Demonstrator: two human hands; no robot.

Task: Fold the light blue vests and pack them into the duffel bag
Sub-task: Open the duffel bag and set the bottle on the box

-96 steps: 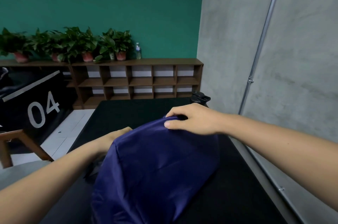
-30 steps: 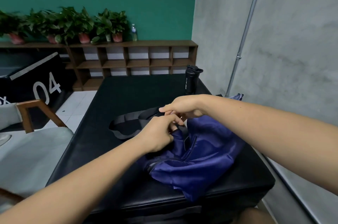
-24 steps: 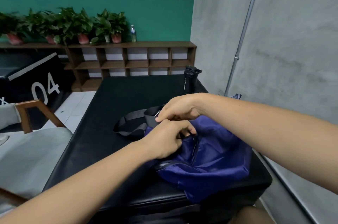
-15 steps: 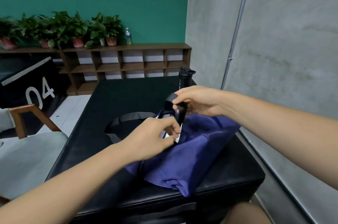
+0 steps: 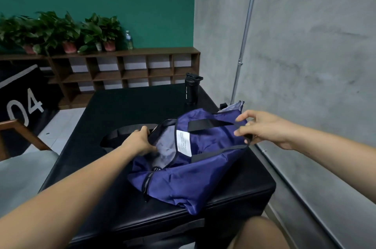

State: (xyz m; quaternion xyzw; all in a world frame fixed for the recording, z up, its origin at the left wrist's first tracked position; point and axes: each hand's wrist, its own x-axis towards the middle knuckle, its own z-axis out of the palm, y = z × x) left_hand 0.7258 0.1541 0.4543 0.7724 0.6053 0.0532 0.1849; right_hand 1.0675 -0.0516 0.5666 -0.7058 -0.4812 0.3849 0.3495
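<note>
I'm looking into a room corner where a green wall (image 5: pixel 101 0) meets a grey concrete wall (image 5: pixel 305 45) with a metal pipe (image 5: pixel 245 31) running down it. A low wooden shelf (image 5: pixel 126 69) stands along the green wall, with potted plants (image 5: pixel 61 31) and a clear bottle (image 5: pixel 128 40) on top. The black desk (image 5: pixel 126 110) fills the middle, and a black sport bottle (image 5: pixel 191 91) stands upright near its far right corner.

The navy duffel bag (image 5: pixel 203 177) lies on the near right part of the desk, slumped and soft. Its mouth is pulled wide, so I see grey lining and a white label (image 5: pixel 183 143) inside. A black strap (image 5: pixel 209 124) crosses the opening. A corner of pale cloth (image 5: pixel 236 107) shows just behind the bag's far right end.

The hands are well apart, one at each end of the opening. The left hand (image 5: pixel 140 141) grips the left rim with its fingers curled over the edge. The right hand (image 5: pixel 262 128) pinches the right end by the strap, index finger raised.
</note>
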